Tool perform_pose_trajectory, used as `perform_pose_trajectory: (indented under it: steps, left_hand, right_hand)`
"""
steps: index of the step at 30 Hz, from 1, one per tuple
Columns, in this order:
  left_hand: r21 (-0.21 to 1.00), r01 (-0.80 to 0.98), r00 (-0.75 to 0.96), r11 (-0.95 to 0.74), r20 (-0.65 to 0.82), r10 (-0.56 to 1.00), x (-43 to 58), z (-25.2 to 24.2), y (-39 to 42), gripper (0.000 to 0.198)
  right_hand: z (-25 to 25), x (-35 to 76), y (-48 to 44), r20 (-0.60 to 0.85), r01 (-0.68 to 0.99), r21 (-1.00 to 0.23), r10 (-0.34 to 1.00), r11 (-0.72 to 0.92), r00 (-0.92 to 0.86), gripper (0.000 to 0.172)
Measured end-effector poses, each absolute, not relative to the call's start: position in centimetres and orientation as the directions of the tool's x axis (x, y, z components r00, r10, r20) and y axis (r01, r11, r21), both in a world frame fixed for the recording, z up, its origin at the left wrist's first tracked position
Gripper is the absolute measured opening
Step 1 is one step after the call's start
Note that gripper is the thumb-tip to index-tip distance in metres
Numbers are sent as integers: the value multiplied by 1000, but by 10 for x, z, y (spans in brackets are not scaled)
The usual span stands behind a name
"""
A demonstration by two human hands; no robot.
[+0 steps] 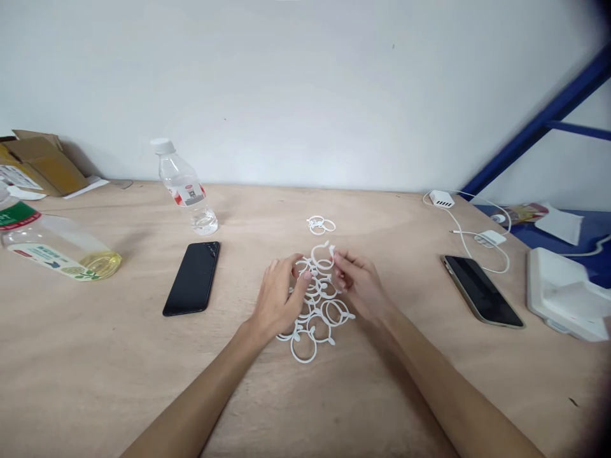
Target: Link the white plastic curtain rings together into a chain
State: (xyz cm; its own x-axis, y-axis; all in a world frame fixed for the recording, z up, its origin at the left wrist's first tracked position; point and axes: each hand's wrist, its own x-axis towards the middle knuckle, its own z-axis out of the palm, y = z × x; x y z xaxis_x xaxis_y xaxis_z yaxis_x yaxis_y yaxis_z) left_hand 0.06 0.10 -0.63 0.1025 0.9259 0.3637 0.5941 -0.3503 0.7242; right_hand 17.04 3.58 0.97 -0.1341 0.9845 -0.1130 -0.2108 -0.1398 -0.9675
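Note:
A pile of white plastic curtain rings (pixel 304 346) lies on the wooden table in front of me. My right hand (pixel 360 283) pinches one end of an open curtain ring (pixel 313 256) between thumb and forefinger, at the pile's far right side. The gap in this ring faces up and right. At the pile's left edge rests my left hand (pixel 279 296), thumb and forefinger apart around some of the rings; its other fingers are partly hidden. Beyond both hands sits a small separate cluster of white rings (pixel 321 224).
A black phone (pixel 191 278), a water bottle (pixel 186 187) and an oil bottle (pixel 57 245) stand or lie leftward, with a cardboard box (pixel 45 162) behind. On the right are another phone (pixel 482 291), a charger (pixel 442 199) with cables, and a white plastic stand (pixel 566 292).

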Motion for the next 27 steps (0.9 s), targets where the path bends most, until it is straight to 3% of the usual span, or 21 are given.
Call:
perform_pose_trajectory:
  steps: [4,7,12,16,22,27]
  left_hand:
    - [842,417,83,-342,340,937,2,-4,1,32]
    - [878,360,56,-317,319,946,1,0,0,31]
    - [698,492,200,-521,491,848,-2,8,-4,24]
    - [617,524,265,-587,537,801,-1,7,-5,21]
    - [602,676,210,-425,395,894,-1,5,-4,38]
    - [681,602,297,-417,293,909,0,3,-2,55]
  right_hand:
    - [14,161,17,-158,-292,-923,938,-252,-308,32]
    - [16,162,14,-139,-243,-949,956,-203,-259,32]
    - [20,166,11,-96,-100,-989,987,-109,-131,40]
    - [18,167,10,-72,-56,-995,990,-80,-121,35]
    - [16,159,6,-132,-201,-965,974,-169,-186,33]
    - [19,156,3,-207,-283,-920,950,-270,-231,32]
